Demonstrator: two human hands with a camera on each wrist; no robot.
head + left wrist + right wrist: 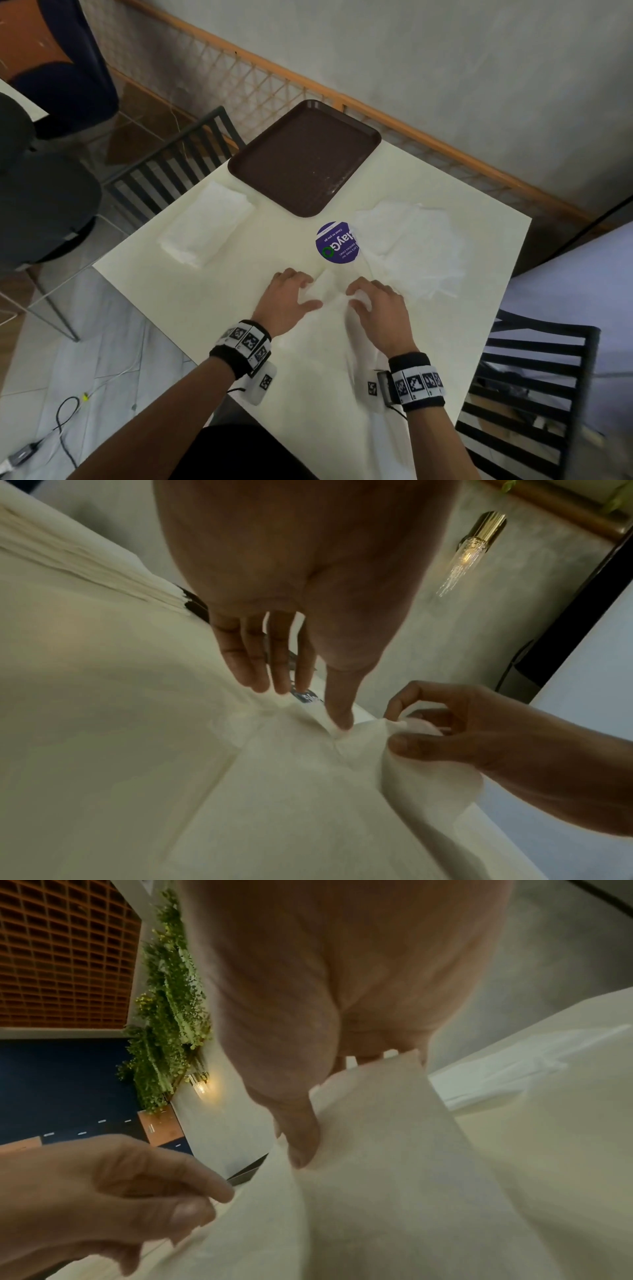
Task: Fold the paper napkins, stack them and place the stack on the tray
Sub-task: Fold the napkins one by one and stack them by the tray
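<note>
Head view: napkin [325,291] between hands; left hand [289,298] pinches left edge, right hand [378,308] pinches right.

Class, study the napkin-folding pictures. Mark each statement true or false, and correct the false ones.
1. The tray holds a stack of napkins. False: it holds none.
2. Both hands hold one napkin. True: left hand, right hand.
3. The folded stack lies left of the tray. True.
4. The loose pile lies on the tray. False: it lies on the table, partly over a purple sticker.
</note>
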